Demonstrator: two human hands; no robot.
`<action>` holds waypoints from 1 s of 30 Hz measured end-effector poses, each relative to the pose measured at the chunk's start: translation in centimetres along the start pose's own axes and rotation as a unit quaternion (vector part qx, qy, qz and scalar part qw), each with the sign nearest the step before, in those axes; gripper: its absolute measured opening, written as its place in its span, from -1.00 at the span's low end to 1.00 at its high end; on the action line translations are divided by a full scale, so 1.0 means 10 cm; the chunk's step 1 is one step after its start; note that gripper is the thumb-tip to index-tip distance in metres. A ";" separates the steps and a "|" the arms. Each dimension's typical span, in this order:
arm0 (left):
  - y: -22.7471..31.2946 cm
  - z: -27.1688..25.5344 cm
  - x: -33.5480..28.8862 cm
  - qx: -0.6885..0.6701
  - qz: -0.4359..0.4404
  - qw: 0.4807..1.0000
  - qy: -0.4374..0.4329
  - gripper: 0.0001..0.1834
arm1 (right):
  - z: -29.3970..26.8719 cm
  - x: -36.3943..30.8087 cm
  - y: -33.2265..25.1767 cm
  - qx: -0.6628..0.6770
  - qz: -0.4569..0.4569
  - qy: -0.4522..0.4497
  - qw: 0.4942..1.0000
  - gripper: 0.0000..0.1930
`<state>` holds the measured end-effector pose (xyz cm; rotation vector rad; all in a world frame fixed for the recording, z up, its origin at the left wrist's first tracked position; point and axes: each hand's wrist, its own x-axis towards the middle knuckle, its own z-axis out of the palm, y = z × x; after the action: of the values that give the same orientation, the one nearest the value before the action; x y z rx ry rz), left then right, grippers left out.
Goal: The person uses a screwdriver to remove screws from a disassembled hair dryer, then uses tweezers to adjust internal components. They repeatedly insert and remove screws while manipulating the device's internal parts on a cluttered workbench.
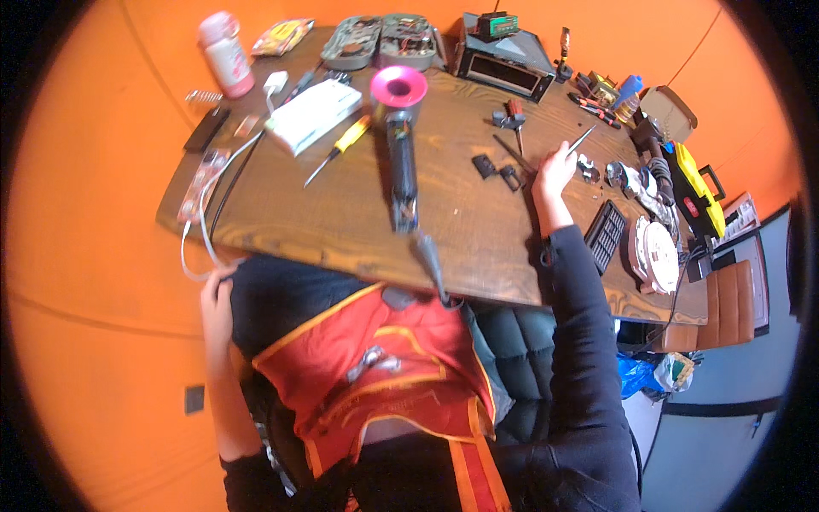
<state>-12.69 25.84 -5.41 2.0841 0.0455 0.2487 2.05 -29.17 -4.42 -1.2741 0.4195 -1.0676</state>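
My right hand (556, 173) is closed around a slim, pointed metal tool that looks like tweezers (583, 137), its tip aimed away to the right. Small black plastic parts (485, 165) lie left of that hand, near a red-handled screwdriver (514, 109). My left hand (219, 288) rests on my dark-clad leg beside the table's left front edge, fingers partly visible and apparently holding nothing. Between the hands, a hair dryer (401, 171) with a pink ring lies with its cord running over the front edge. Left of it is a yellow-handled screwdriver (350, 135).
On the left are a white box (314, 115), a power strip (203, 185) with a white cable and a pink-white bottle (225, 55). An open grey case (380, 41) stands behind. On the right are a black slotted tray (606, 235), a round white device (655, 254) and a yellow-black toolbox (695, 192).
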 end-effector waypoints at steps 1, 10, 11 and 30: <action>-0.02 0.05 0.06 0.015 0.021 1.000 0.005 -0.80 | 0.00 0.01 -0.02 -0.032 0.026 -0.008 0.999 -0.79; 0.61 0.70 0.04 0.071 0.206 0.964 0.150 -0.83 | 0.33 0.22 -0.10 -0.356 -0.248 -0.236 0.870 -0.73; 0.74 0.78 0.15 0.056 0.262 0.950 0.158 -0.83 | 0.36 0.23 -0.08 -0.394 -0.264 -0.236 0.848 -0.74; 2.11 2.13 1.35 0.140 0.420 0.897 0.001 -0.70 | 0.47 -0.10 -0.32 -0.247 -0.188 -0.329 0.892 -0.71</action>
<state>3.24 -1.14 4.60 2.2737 -0.8829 0.8018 3.87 -25.42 -0.38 -2.1398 -0.1001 -0.7839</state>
